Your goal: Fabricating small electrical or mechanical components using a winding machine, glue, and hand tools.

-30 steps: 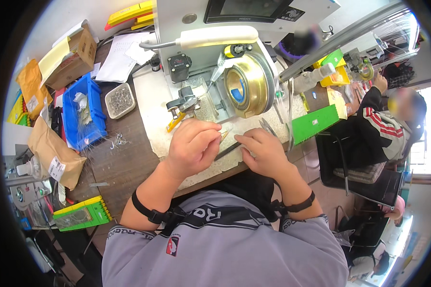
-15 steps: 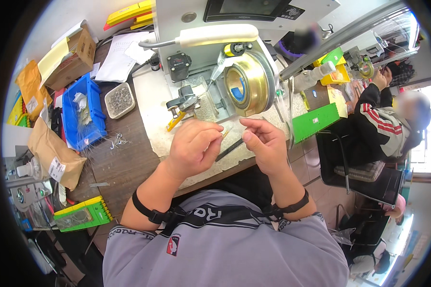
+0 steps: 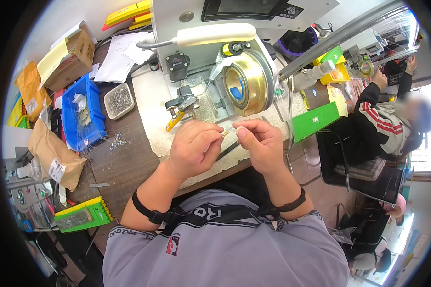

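My left hand (image 3: 195, 147) pinches a small, thin gold-coloured piece (image 3: 225, 132) between thumb and fingertips; its exact shape is too fine to tell. Close by on the right, my right hand (image 3: 260, 147) has thumb and index finger brought together near the free end of that piece. Whatever those right fingertips hold, if anything, is too small to make out. Both hands hover at the front edge of a pale work mat (image 3: 153, 124). Below and between them lies a dark, narrow rod (image 3: 228, 150). Just beyond stands a bench machine with a brass-coloured wheel (image 3: 246, 88).
On the left are a white dish of small metal hooks (image 3: 119, 101), several loose hooks (image 3: 118, 141), a blue bin (image 3: 83, 115) and a brown paper parcel (image 3: 57, 153). To the right sits a green board (image 3: 316, 122); beyond it another person (image 3: 385, 115) works seated.
My right hand has moved left, closer to my left fingertips, and its thumb and index finger have come together. My left hand stays put. The seated person's arms have shifted.
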